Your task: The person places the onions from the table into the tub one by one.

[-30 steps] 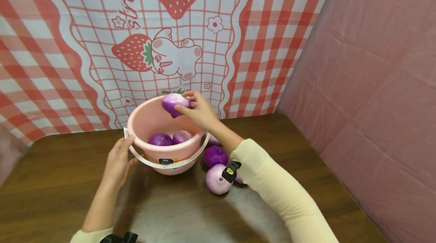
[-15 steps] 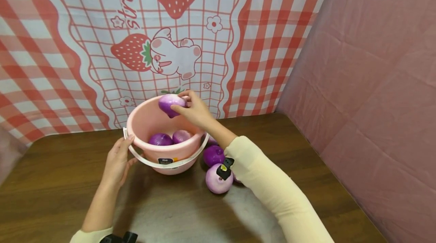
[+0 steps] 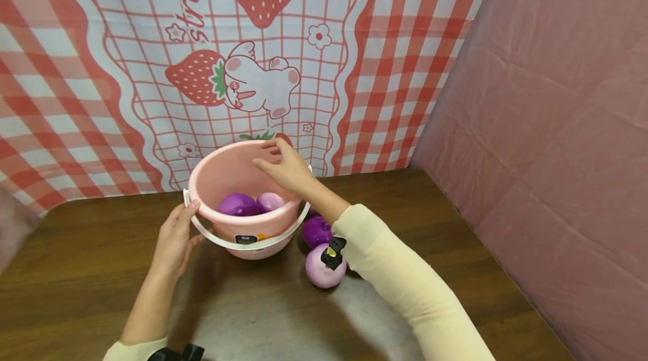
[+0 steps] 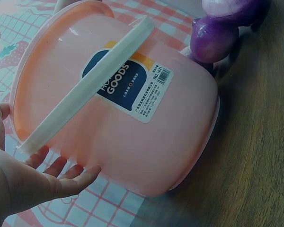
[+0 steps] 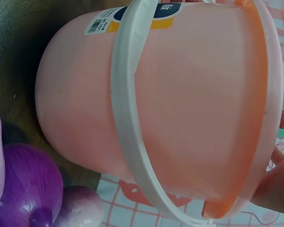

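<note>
A pink plastic bucket (image 3: 263,229) with a white handle (image 4: 92,78) hanging down its front stands on the table, holding purple onions. Two of them show inside, a dark onion (image 3: 238,205) and a paler onion (image 3: 270,202). My left hand (image 3: 174,237) grips the bucket's rim at the left, thumb on the edge and fingers against the outer wall. Over the right part of the bucket's mouth hovers my right hand (image 3: 287,168), fingers parted with nothing in them. The bucket's front wall hides its bottom.
To the right of the bucket a dark purple onion (image 3: 317,231) and a pale onion (image 3: 325,274) lie on the wooden table (image 3: 430,226). More onions there are partly hidden by my right arm. A checked strawberry cloth (image 3: 385,68) hangs behind.
My right hand has let go of the onion it held over the bucket, and its fingers have parted. The onions visible inside have shifted slightly. My left hand has stayed on the rim.
</note>
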Action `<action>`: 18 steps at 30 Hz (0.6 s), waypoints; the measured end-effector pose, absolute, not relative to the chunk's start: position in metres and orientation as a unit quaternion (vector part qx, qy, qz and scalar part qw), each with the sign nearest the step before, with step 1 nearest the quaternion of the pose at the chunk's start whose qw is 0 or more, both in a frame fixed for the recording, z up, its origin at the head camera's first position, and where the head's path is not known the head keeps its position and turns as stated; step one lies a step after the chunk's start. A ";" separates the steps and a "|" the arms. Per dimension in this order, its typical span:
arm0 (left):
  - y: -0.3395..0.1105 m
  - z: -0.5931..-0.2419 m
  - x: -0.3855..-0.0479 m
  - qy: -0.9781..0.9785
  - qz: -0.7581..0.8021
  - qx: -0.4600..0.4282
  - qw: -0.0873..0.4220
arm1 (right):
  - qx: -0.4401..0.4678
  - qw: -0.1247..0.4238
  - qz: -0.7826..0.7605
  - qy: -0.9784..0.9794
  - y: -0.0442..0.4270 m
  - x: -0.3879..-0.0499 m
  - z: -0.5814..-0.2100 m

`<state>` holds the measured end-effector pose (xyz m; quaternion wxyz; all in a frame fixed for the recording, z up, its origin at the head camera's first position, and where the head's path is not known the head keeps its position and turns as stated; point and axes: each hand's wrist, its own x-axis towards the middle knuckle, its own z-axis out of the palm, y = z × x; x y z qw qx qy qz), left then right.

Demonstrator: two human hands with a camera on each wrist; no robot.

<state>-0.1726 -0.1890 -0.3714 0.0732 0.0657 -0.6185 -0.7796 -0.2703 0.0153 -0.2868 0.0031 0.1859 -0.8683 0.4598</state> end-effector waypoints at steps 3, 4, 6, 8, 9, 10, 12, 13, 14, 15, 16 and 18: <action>-0.189 -0.372 -0.172 -0.617 -0.781 0.066 0.073 | 0.181 0.003 0.476 -0.861 0.019 -0.271 -0.286; -0.189 -0.372 -0.172 -0.618 -0.780 0.067 0.072 | 0.181 0.005 0.480 -0.858 0.021 -0.272 -0.286; -0.189 -0.372 -0.172 -0.619 -0.779 0.068 0.071 | 0.181 0.009 0.488 -0.854 0.024 -0.273 -0.285; -0.189 -0.372 -0.172 -0.622 -0.777 0.069 0.070 | 0.181 0.014 0.494 -0.850 0.028 -0.274 -0.284; -0.189 -0.372 -0.173 -0.623 -0.776 0.070 0.069 | 0.181 0.017 0.495 -0.850 0.031 -0.274 -0.283; -0.189 -0.372 -0.173 -0.624 -0.775 0.070 0.069 | 0.181 0.019 0.496 -0.849 0.033 -0.274 -0.282; -0.189 -0.372 -0.173 -0.624 -0.775 0.071 0.068 | 0.179 0.021 0.502 -0.846 0.040 -0.274 -0.280; -0.189 -0.372 -0.173 -0.624 -0.776 0.070 0.068 | 0.175 0.021 0.504 -0.846 0.043 -0.274 -0.278; -0.189 -0.372 -0.173 -0.623 -0.776 0.070 0.068 | 0.168 0.020 0.507 -0.845 0.046 -0.273 -0.277; -0.189 -0.372 -0.173 -0.622 -0.777 0.071 0.068 | 0.159 0.019 0.509 -0.846 0.049 -0.273 -0.276; -0.189 -0.372 -0.173 -0.622 -0.777 0.071 0.067 | 0.151 0.018 0.513 -0.845 0.053 -0.273 -0.275; -0.190 -0.372 -0.173 -0.622 -0.777 0.071 0.066 | 0.136 0.016 0.518 -0.844 0.059 -0.272 -0.273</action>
